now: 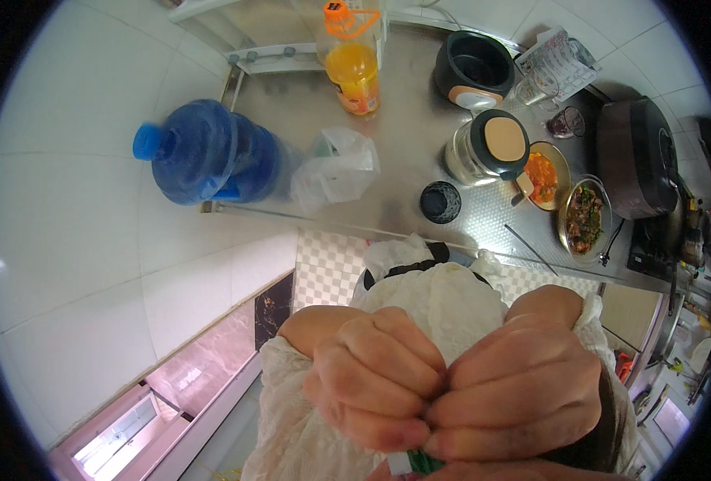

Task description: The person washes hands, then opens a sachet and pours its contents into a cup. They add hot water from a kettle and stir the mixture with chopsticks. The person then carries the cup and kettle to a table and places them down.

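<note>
My left hand (pixel 376 379) and my right hand (pixel 518 391) are held close together in front of my chest, fingers curled and knuckles touching. Below their fingertips, at the bottom of the view, shows a small green and white packet (pixel 412 462); only part of it is visible, and the fingers hide how it is held. Beyond the hands, on the steel counter (pixel 391 156), stand a dark glass tumbler (pixel 441 202), a glass pitcher with a black and tan lid (pixel 489 147) and a crumpled translucent plastic bag (pixel 337 168).
A large blue water jug (pixel 211 153) lies at the counter's left end. An orange drink bottle (pixel 352 72), a black cooker pot (pixel 474 66), two food dishes (pixel 545 177), a chopstick (pixel 530 249) and a dark rice cooker (pixel 635 159) are on the counter.
</note>
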A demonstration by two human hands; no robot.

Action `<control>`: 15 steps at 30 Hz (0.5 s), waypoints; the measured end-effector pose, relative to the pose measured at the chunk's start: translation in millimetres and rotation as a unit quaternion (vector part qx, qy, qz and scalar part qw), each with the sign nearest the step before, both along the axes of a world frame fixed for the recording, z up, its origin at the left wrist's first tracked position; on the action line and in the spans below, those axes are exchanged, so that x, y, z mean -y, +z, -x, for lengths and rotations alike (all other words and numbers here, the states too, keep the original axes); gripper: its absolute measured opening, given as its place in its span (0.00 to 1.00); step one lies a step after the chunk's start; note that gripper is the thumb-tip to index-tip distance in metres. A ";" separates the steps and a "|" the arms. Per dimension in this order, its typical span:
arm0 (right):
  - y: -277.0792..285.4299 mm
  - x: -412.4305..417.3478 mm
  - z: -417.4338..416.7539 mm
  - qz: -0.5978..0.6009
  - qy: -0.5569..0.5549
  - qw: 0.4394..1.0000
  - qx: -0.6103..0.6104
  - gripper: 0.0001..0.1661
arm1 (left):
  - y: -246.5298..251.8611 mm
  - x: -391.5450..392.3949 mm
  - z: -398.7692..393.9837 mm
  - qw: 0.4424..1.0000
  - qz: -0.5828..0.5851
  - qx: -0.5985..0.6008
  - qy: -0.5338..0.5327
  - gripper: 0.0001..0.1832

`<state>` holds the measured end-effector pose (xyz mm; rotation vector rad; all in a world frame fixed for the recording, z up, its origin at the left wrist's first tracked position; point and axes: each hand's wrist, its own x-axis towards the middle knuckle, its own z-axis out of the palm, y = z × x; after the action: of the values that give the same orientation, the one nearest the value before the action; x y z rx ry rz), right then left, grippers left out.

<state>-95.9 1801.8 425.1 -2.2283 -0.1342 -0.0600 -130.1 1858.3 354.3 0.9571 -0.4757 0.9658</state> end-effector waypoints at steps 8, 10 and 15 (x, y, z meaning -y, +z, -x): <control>-50.3 44.2 -60.8 -0.230 0.410 0.876 0.110 0.16 | -25.7 -22.8 -14.7 0.930 -0.164 -0.296 0.141 0.15; -56.2 44.7 -69.8 -0.246 0.378 0.889 0.082 0.15 | -32.2 -23.3 -29.3 0.943 -0.122 -0.277 0.140 0.07; -66.6 48.5 -79.8 -0.313 0.298 0.901 0.040 0.12 | -40.9 -21.4 -41.2 0.954 -0.085 -0.257 0.131 0.05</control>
<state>-16.1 1753.3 358.5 -1.4670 -0.7302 0.1267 -88.9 1879.6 313.4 1.4024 0.0099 0.8738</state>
